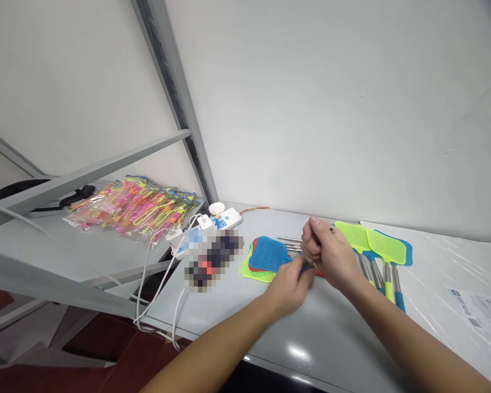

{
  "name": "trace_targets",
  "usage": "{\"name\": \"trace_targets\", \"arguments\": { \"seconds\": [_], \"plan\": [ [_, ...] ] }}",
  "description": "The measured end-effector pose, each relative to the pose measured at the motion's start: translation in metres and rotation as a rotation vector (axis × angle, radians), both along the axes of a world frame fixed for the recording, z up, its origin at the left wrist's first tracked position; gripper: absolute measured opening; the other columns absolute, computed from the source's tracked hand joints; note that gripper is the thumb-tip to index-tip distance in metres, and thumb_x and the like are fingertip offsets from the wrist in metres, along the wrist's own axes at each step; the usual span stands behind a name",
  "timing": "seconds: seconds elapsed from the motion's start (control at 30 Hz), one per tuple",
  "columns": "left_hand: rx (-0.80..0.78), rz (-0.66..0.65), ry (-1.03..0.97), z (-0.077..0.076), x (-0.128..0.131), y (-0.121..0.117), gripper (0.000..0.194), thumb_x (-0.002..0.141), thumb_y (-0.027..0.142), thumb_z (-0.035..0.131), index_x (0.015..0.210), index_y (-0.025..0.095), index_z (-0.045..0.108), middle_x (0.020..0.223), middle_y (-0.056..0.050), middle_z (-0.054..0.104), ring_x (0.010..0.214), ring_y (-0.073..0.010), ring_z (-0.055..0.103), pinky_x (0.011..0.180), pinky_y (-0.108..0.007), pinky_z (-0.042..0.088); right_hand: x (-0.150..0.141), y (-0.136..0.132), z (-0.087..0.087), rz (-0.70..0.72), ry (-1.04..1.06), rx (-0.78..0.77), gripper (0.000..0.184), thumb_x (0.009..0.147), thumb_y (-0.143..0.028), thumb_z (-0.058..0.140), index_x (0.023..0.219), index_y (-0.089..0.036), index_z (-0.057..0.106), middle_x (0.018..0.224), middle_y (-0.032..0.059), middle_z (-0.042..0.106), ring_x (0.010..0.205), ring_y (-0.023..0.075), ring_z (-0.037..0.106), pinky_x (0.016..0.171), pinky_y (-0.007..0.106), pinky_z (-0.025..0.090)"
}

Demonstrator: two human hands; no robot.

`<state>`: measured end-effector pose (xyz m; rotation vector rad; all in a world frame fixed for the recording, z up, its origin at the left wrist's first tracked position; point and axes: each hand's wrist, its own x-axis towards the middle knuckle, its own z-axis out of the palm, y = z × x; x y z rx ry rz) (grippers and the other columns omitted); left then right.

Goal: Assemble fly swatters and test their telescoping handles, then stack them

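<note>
Swatter, blue, lies mid-table, its head pointing left and its long axis running rightward and slightly near. The head is a rounded square of fine perforated mesh, overlapping red and yellow-green heads. The left hand has its fingers curled closed around the neck. The right hand, just right, is fisted; whether it grips anything, I cannot tell.

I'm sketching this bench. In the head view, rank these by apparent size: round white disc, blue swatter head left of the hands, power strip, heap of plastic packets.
1. Heap of plastic packets, clearly largest
2. Blue swatter head and power strip: too close to rank; the strip is partly hidden
3. Round white disc
</note>
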<state>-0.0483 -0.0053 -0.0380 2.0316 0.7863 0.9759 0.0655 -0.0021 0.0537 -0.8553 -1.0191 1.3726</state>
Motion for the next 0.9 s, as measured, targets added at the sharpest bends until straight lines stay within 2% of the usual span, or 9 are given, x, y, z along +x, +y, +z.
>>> {"name": "trace_targets", "arguments": {
  "seconds": [0.1,0.23,0.37,0.5,0.73,0.9],
  "plan": [
    [-0.025,-0.041,0.031,0.000,0.004,0.000,0.014,0.095,0.026,0.045,0.100,0.020,0.056,0.090,-0.006,0.070,0.081,-0.0210,0.066,0.066,-0.028,0.046,0.006,-0.005,-0.008,0.035,-0.157,0.038,0.041,0.091,-0.052,0.050,0.068,-0.019,0.054,0.046,-0.0082,0.031,0.040,0.0068,0.023,0.037,0.020,0.022],
    [-0.052,-0.065,0.079,0.000,0.004,0.002,0.016,0.092,0.028,0.053,0.105,0.020,0.058,0.098,-0.007,0.071,0.087,-0.0245,0.067,0.068,-0.030,0.046,0.012,-0.007,-0.013,0.019,-0.167,0.037,0.042,0.091,-0.054,0.049,0.067,-0.019,0.052,0.046,-0.0083,0.031,0.041,0.0068,0.024,0.038,0.020,0.023],
    [-0.069,-0.108,0.128,0.003,-0.001,0.007,0.016,0.088,0.030,0.060,0.100,0.020,0.064,0.096,-0.006,0.073,0.087,-0.0253,0.068,0.069,-0.029,0.047,0.012,-0.008,-0.012,0.023,-0.179,0.027,0.042,0.091,-0.055,0.048,0.068,-0.020,0.051,0.046,-0.0082,0.032,0.041,0.0068,0.024,0.038,0.019,0.022],
    [-0.091,-0.147,0.145,0.006,-0.005,0.011,0.013,0.087,0.027,0.062,0.095,0.021,0.069,0.093,-0.004,0.074,0.086,-0.0226,0.069,0.070,-0.027,0.049,0.008,-0.013,-0.014,0.022,-0.243,0.042,0.043,0.093,-0.053,0.046,0.067,-0.020,0.050,0.046,-0.0079,0.032,0.042,0.0075,0.026,0.039,0.021,0.024],
    [-0.136,-0.143,0.147,0.004,-0.004,0.012,0.013,0.086,0.023,0.060,0.087,0.020,0.073,0.088,-0.003,0.075,0.080,-0.0202,0.068,0.071,-0.026,0.048,0.011,-0.016,-0.026,0.034,-0.325,0.073,0.043,0.097,-0.049,0.040,0.067,-0.020,0.047,0.049,-0.0067,0.036,0.046,0.0084,0.030,0.045,0.023,0.026],
    [-0.179,-0.144,0.170,0.002,-0.006,0.014,0.015,0.083,0.018,0.059,0.078,0.017,0.073,0.078,-0.001,0.073,0.072,-0.0166,0.066,0.064,-0.022,0.044,0.012,-0.017,-0.036,0.089,-0.312,0.041,0.040,0.097,-0.049,0.041,0.069,-0.021,0.045,0.050,-0.0076,0.034,0.045,0.0092,0.029,0.044,0.024,0.026]
  ]
}}
